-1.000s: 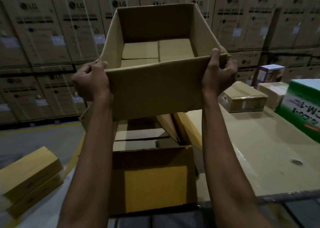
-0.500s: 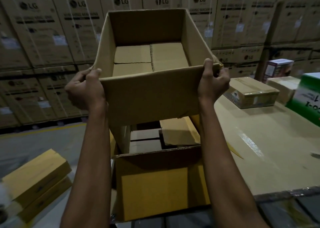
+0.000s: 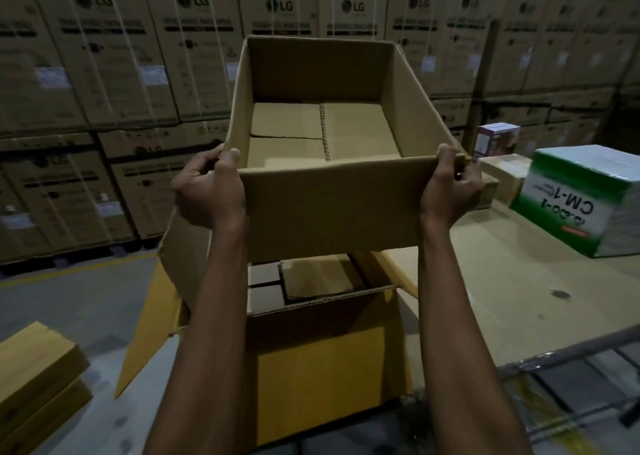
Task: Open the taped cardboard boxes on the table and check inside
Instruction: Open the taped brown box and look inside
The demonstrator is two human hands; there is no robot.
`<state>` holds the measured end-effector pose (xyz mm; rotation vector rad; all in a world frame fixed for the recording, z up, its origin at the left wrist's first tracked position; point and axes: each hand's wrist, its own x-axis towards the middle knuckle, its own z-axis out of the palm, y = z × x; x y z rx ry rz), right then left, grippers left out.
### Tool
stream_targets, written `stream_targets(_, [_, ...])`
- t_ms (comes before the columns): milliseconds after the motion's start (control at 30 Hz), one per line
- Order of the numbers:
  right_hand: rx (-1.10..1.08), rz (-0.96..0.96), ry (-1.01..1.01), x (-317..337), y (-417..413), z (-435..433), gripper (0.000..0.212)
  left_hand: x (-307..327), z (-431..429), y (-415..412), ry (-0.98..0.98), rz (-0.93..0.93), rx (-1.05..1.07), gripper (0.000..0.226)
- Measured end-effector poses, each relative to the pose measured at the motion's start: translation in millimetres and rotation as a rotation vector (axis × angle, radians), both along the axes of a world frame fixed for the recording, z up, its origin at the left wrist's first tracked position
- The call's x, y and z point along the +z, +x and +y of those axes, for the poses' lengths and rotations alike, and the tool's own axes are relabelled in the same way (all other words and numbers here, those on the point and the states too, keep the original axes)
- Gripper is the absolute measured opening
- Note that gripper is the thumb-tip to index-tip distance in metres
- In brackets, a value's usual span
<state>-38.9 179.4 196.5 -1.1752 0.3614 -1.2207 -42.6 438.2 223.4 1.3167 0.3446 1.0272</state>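
Behind the worktop point(image 3: 519, 299) rises a wall of stacked cartons point(image 3: 104, 74). At the worktop's left end stands a big open box point(image 3: 322, 368), flaps splayed. Above that we hold a smaller open box point(image 3: 329, 212) in the air — bottom flaps showing. A green-and-white box point(image 3: 581, 205) sits to the right. Our left hand point(image 3: 207, 191) and right hand point(image 3: 450, 188) grip the smaller box's near corners, fingers clenched on the rim.

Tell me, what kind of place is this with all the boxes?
Most likely a warehouse. Tall strapped LG washing machine cartons are stacked in rows behind, a yellow line marks the concrete floor, and a green-and-white box sits on a cardboard-covered table.
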Motion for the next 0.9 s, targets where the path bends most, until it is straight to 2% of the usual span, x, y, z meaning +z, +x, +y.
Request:
stream_targets(167, [-0.106, 0.028, -0.004, -5, 0, -73, 0.02, -12, -71, 15, 0.008, 0.01, -0.068, 0.017])
stream_targets(367, [-0.162, 0.056, 0.016, -23, 14, -177, 0.032, -27, -172, 34, -0.023, 0.02, -0.122, 0.018])
stream_targets(533, [-0.178, 0.107, -0.006, -45, 27, -264, 0.027, -52, -258, 53, -0.005, 0.078, -0.163, 0.016])
stream_targets(633, [-0.188, 0.17, -0.012, -73, 34, -309, 0.031, -85, -303, 60, 0.005, 0.14, -0.21, 0.011])
stream_targets(700, [-0.182, 0.224, 0.002, -96, 35, -333, 0.021, -111, -328, 62, -0.012, 0.199, -0.236, 0.011])
stream_targets(833, [-0.205, 0.334, 0.031, -157, 31, -370, 0.021, -170, -370, 60, -0.017, 0.311, -0.253, 0.011])
stream_targets(900, [-0.2, 0.412, 0.085, -192, 29, -381, 0.027, -198, -385, 56, -0.011, 0.368, -0.254, 0.009])
